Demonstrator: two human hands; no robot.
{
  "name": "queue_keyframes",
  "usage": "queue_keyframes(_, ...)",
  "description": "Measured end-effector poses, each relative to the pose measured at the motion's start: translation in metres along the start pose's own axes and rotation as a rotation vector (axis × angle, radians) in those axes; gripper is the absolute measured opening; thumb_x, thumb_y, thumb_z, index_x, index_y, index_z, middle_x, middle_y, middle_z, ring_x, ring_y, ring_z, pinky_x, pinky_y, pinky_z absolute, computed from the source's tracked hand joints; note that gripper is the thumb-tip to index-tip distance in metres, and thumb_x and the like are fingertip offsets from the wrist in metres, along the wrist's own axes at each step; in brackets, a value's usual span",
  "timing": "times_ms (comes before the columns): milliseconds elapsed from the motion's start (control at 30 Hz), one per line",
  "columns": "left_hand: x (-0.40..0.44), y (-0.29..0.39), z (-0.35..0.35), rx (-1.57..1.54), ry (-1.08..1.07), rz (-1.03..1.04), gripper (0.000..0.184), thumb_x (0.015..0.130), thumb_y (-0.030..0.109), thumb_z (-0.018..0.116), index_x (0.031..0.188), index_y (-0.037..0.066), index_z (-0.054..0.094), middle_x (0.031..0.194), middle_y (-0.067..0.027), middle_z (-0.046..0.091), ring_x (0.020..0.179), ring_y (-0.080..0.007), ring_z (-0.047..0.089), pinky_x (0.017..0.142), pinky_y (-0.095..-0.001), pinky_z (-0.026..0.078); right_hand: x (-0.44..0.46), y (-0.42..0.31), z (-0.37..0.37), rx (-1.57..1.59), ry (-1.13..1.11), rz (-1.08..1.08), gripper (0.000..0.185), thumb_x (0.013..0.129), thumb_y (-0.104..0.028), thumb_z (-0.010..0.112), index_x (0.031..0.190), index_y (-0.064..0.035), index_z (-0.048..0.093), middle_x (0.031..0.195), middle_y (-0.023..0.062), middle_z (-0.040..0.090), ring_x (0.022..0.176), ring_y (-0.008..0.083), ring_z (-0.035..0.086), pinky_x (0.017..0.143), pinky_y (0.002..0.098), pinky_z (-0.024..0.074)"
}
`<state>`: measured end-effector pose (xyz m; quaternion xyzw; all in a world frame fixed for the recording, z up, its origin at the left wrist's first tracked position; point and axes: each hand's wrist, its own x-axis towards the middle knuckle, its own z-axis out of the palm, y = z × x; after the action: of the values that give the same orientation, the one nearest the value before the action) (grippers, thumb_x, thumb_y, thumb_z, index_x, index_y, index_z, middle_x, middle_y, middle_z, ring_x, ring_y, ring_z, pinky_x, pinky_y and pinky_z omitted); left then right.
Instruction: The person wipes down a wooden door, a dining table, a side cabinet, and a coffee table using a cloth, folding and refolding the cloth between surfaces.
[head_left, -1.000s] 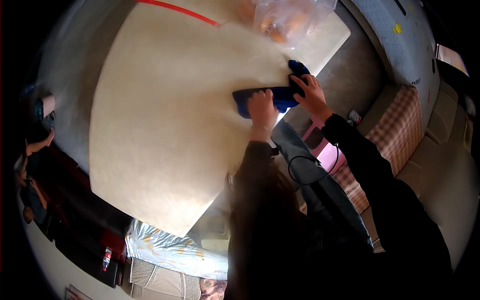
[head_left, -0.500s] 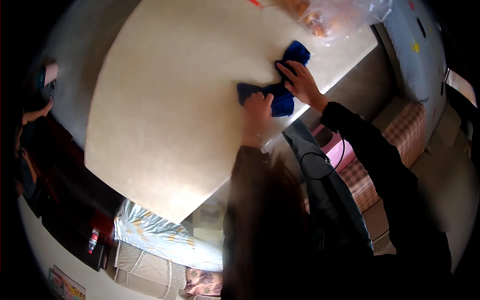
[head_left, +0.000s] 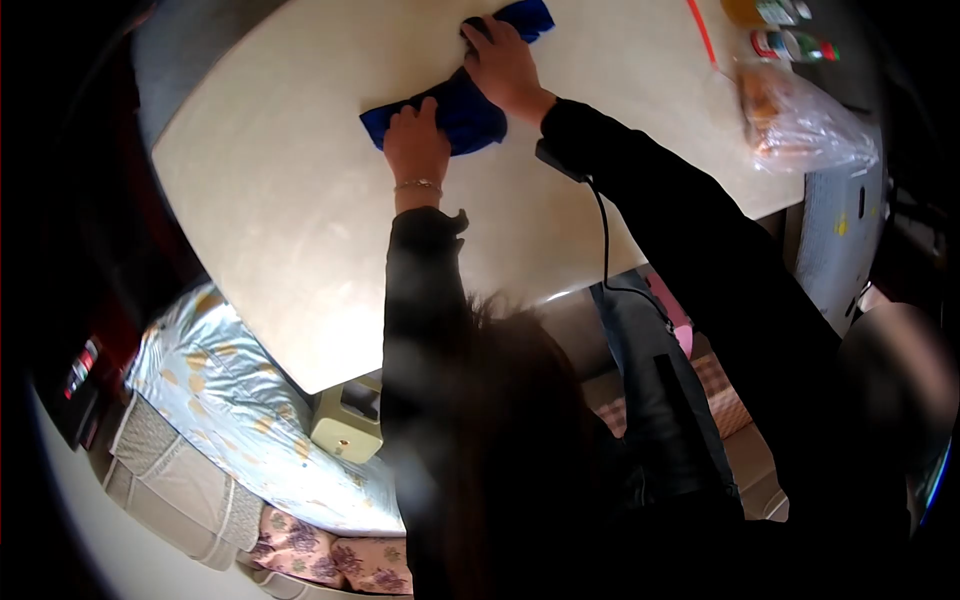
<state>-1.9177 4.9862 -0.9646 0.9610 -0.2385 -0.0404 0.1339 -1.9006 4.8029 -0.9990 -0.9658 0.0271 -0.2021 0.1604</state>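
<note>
A dark blue cloth [head_left: 468, 118] lies spread and wrinkled on the pale tabletop [head_left: 270, 180]. My left hand [head_left: 416, 148] presses on its near left part, fingers curled over the fabric, a thin bracelet at the wrist. Farther up and to the right, my right hand [head_left: 505, 75] grips the cloth's middle, where the fabric is bunched beneath the fingers. One end of the cloth sticks out beyond that hand. A dark cable [head_left: 606, 240] hangs from near my right wrist.
A clear plastic bag [head_left: 805, 125] with orange-brown contents sits at the table's right, with bottles [head_left: 790, 46] behind it and a red strip [head_left: 703, 35] nearby. Below the table edge are a pale green stool [head_left: 348, 430] and a couch with a shiny patterned cover [head_left: 240, 400].
Both hands have moved with the cloth farther across the table, away from its near edge. The view has shifted too, bringing the bottles into sight at the right.
</note>
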Motion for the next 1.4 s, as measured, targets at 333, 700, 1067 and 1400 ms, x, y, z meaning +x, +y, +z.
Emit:
queue_keyframes(333, -0.203, -0.271, -0.065, 0.058, 0.115, -0.513, 0.032, 0.072, 0.009, 0.058, 0.103, 0.013, 0.059, 0.09, -0.0129, 0.06, 0.089, -0.0353, 0.058, 0.077, -0.0466, 0.049, -0.011, -0.339, 0.113, 0.32, -0.413, -0.485, 0.049, 0.082, -0.02, 0.062, 0.129, -0.008, 0.052, 0.135, 0.0178, 0.047, 0.126, 0.0334, 0.044, 0.101, 0.0412, 0.0416)
queue_keyframes(700, -0.358, -0.249, -0.059, -0.022, 0.263, -1.013, 0.029, 0.074, 0.014, 0.06, 0.099, 0.003, 0.052, 0.094, -0.0179, 0.06, 0.092, -0.0398, 0.055, 0.083, -0.0485, 0.044, -0.132, -0.488, 0.108, 0.192, -0.359, -0.694, 0.039, 0.089, -0.023, 0.047, 0.124, -0.0121, 0.059, 0.141, 0.0088, 0.046, 0.135, 0.0251, 0.037, 0.101, 0.0393, 0.0354)
queue_keyframes(1067, -0.331, -0.137, -0.04, -0.251, 0.108, -1.074, 0.037, 0.078, 0.025, 0.06, 0.109, 0.007, 0.055, 0.088, -0.0256, 0.066, 0.083, -0.0464, 0.062, 0.075, -0.053, 0.049, -0.15, -0.391, 0.05, 0.334, -0.36, -0.689, 0.016, 0.081, -0.019, 0.057, 0.094, -0.0162, 0.066, 0.115, -0.0007, 0.059, 0.108, 0.017, 0.051, 0.083, 0.0347, 0.0412)
queue_keyframes(1400, -0.239, 0.096, 0.013, -0.344, -0.143, -0.627, 0.037, 0.07, 0.019, 0.06, 0.1, 0.003, 0.047, 0.079, -0.0295, 0.061, 0.079, -0.05, 0.058, 0.073, -0.0585, 0.044, -0.153, -0.075, -0.085, 0.217, -0.603, -0.523, 0.058, 0.072, -0.022, 0.071, 0.128, -0.0212, 0.054, 0.139, -0.0031, 0.047, 0.126, 0.0205, 0.042, 0.097, 0.0385, 0.0391)
